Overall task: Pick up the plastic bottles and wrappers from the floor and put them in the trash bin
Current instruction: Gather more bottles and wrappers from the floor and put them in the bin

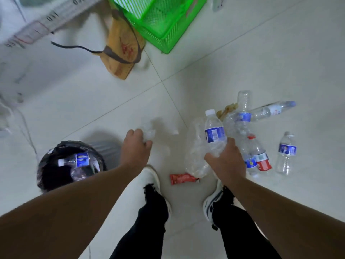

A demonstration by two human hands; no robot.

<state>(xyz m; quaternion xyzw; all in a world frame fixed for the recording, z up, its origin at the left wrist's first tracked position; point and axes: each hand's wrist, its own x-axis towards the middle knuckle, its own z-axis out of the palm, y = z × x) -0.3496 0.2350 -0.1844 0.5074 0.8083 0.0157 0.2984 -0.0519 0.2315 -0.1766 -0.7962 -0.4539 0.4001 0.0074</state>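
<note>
The right hand (226, 157) is wrapped around the lower body of a clear plastic water bottle with a white cap and a blue label (213, 130), held neck-up and tilted a little to the left; the label's print is too small to read. Against that same hand hangs a large crumpled clear plastic bottle (196, 156), though whether the fingers grip it too cannot be told. The left hand (135, 146) is curled shut on a crushed wad of clear plastic (149, 132), blurred and hard to identify further.

Just left of the left forearm stands the round trash bin with a black bag liner (48, 176), holding a clear bottle with a blue label (80, 159) among other clear plastic. On the pale tiled floor (112, 109), between the two white sneakers, lies a red snack wrapper (182, 179) — its lettering unreadable.

To the right of the right hand lies a heap of clear bottles: one with a red cap and red-and-white label (261, 159), a blue-labelled one touching it, another blue-labelled bottle pointing away (243, 111), and a long bottle with a blue cap (274, 110). A yellowish crumpled wrapper (226, 110) sits beside them. A small blue-labelled bottle (286, 152) lies apart at the far right.

Further off are a green plastic mesh basket (160, 21) and a brown paper bag with red print (123, 47) — the characters blurred.
</note>
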